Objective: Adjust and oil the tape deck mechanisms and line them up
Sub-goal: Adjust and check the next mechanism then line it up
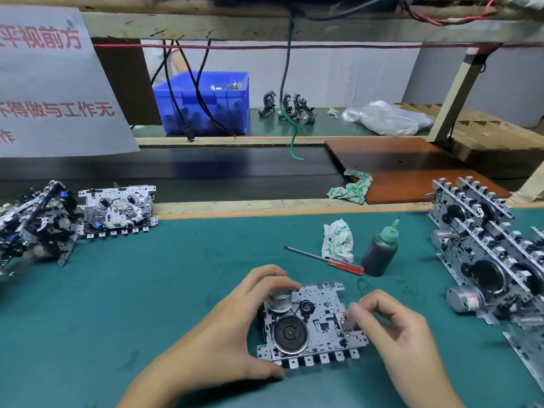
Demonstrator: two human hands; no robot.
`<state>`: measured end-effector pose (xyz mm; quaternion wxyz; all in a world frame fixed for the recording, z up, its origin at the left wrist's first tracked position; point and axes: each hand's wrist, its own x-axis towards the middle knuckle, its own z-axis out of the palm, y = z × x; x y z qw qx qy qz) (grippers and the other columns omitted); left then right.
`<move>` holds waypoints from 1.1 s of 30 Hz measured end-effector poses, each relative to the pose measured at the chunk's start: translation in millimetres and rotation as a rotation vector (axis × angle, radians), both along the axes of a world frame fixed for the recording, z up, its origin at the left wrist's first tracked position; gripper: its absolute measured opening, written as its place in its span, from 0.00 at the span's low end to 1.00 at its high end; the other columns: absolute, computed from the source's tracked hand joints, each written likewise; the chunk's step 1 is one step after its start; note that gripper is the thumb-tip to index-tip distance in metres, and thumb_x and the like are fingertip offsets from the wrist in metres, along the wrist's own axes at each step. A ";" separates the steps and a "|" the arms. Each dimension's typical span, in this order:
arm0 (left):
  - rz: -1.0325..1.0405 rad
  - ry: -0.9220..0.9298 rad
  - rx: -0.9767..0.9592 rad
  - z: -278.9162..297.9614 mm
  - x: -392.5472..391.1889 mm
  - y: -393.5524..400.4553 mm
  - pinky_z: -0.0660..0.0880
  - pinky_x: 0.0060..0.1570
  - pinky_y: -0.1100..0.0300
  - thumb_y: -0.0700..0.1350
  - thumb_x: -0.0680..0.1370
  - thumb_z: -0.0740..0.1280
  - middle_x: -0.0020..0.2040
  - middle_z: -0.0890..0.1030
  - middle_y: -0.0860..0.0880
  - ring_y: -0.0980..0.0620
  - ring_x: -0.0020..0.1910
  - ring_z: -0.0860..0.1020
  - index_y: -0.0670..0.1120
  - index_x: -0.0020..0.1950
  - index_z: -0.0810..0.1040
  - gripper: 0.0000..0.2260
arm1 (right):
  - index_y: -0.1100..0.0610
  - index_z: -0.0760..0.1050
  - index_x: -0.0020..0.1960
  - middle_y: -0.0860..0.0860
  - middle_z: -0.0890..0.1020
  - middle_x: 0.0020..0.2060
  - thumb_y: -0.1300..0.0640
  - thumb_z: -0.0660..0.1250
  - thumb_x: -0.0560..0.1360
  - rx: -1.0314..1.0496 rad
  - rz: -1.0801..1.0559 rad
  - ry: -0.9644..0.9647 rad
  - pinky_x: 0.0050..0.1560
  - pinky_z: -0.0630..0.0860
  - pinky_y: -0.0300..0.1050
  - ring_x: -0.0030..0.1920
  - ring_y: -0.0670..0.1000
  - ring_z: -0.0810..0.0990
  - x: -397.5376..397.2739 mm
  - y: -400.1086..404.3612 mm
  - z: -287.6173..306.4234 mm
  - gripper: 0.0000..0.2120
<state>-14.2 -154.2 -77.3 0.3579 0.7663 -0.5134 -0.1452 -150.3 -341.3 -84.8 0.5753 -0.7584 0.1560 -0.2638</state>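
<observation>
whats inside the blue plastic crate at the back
Inside the blue plastic crate, a few shiny metal cylindrical parts show above the rim. The crate's walls hide whatever lies deeper.

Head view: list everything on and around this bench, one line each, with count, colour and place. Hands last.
tape deck mechanism: one, silver, on the mat between the hands
oil bottle: one, dark with green nozzle, right of centre
screwdriver: one, red handle, lying left of the bottle
rag: one, white and green, behind the screwdriver
second rag: one, white and green, on the brown board's edge
lined-up mechanisms: several, silver, far right
mechanism pile: several, silver and black, far left
blue bin: one, back shelf
plastic bag: one, clear, back shelf
left hand: grips the mechanism's left side
right hand: blurred, fingers at its right edge
</observation>
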 end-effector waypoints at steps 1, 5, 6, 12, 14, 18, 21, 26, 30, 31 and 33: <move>-0.007 0.012 -0.003 -0.4 0.2 -0.2 0.58 0.60 0.79 0.54 0.62 0.78 0.68 0.57 0.69 0.65 0.69 0.62 0.69 0.67 0.59 0.40 | 0.55 0.74 0.33 0.54 0.78 0.33 0.46 0.66 0.68 -0.002 -0.054 0.009 0.40 0.76 0.37 0.34 0.46 0.80 -0.1 -2.3 -1.1 0.13; 0.008 0.043 0.024 -2.6 -2.0 0.0 0.59 0.63 0.76 0.54 0.62 0.76 0.68 0.56 0.67 0.65 0.70 0.60 0.72 0.69 0.52 0.45 | 0.47 0.74 0.37 0.46 0.80 0.36 0.59 0.65 0.76 -0.227 -0.230 0.132 0.42 0.74 0.38 0.38 0.45 0.79 -0.6 -14.8 -10.7 0.11; 0.009 0.036 0.024 -2.9 -2.5 -0.4 0.60 0.64 0.74 0.53 0.63 0.75 0.68 0.57 0.67 0.64 0.70 0.61 0.72 0.69 0.51 0.44 | 0.45 0.74 0.39 0.44 0.79 0.38 0.60 0.66 0.75 -0.317 -0.244 0.178 0.43 0.73 0.40 0.40 0.44 0.78 -0.8 -17.2 -11.3 0.11; 0.009 0.025 0.027 -2.8 -4.3 -0.4 0.60 0.67 0.69 0.53 0.63 0.74 0.67 0.59 0.70 0.64 0.71 0.60 0.71 0.70 0.50 0.44 | 0.47 0.74 0.39 0.42 0.78 0.41 0.61 0.67 0.75 -0.405 -0.291 0.254 0.42 0.68 0.39 0.42 0.42 0.77 -4.8 -31.6 -8.9 0.10; 0.006 0.031 0.028 -3.0 -3.7 0.0 0.59 0.67 0.69 0.53 0.64 0.74 0.67 0.59 0.72 0.66 0.70 0.60 0.72 0.69 0.50 0.43 | 0.48 0.75 0.40 0.43 0.78 0.41 0.62 0.67 0.75 -0.389 -0.295 0.252 0.44 0.69 0.43 0.43 0.45 0.77 -5.2 -32.3 -8.2 0.10; 0.020 0.054 0.037 -3.1 -5.0 0.5 0.58 0.67 0.72 0.58 0.61 0.77 0.66 0.58 0.74 0.67 0.70 0.59 0.73 0.69 0.47 0.48 | 0.48 0.75 0.40 0.43 0.78 0.42 0.62 0.68 0.74 -0.377 -0.281 0.252 0.47 0.71 0.45 0.45 0.45 0.77 -5.2 -29.7 -6.0 0.09; 0.071 -0.062 0.038 -2.9 -11.7 -5.6 0.59 0.68 0.67 0.59 0.61 0.73 0.63 0.59 0.73 0.67 0.68 0.60 0.75 0.68 0.45 0.46 | 0.47 0.75 0.41 0.42 0.78 0.42 0.61 0.68 0.74 -0.376 -0.271 0.242 0.48 0.71 0.45 0.45 0.45 0.78 -5.8 -28.9 -5.4 0.09; 0.082 -0.114 0.061 -4.4 -9.2 -5.7 0.59 0.68 0.67 0.64 0.60 0.73 0.64 0.58 0.75 0.69 0.68 0.59 0.75 0.69 0.43 0.48 | 0.47 0.75 0.41 0.42 0.78 0.42 0.60 0.68 0.74 -0.372 -0.260 0.243 0.48 0.71 0.44 0.46 0.44 0.77 -6.4 -29.4 -5.6 0.09; 0.074 -0.036 0.047 -7.2 -5.7 -3.1 0.56 0.64 0.77 0.66 0.58 0.76 0.65 0.57 0.77 0.70 0.69 0.58 0.76 0.69 0.45 0.50 | 0.46 0.74 0.42 0.41 0.78 0.44 0.59 0.68 0.75 -0.349 -0.236 0.244 0.47 0.70 0.40 0.47 0.45 0.78 -6.0 -27.1 -3.5 0.08; 0.077 -0.016 0.040 -7.6 -5.7 -2.8 0.56 0.63 0.78 0.66 0.58 0.77 0.64 0.57 0.78 0.71 0.68 0.58 0.76 0.69 0.46 0.50 | 0.45 0.74 0.43 0.41 0.78 0.44 0.57 0.68 0.75 -0.331 -0.222 0.221 0.47 0.69 0.36 0.48 0.44 0.78 -6.2 -25.1 -1.9 0.07; 0.074 0.009 0.028 -8.7 -5.7 -2.7 0.55 0.61 0.80 0.65 0.58 0.77 0.64 0.56 0.79 0.72 0.68 0.58 0.75 0.69 0.46 0.51 | 0.43 0.74 0.48 0.38 0.77 0.49 0.49 0.68 0.74 -0.303 -0.136 0.172 0.50 0.67 0.28 0.53 0.41 0.76 -7.3 -21.5 4.3 0.05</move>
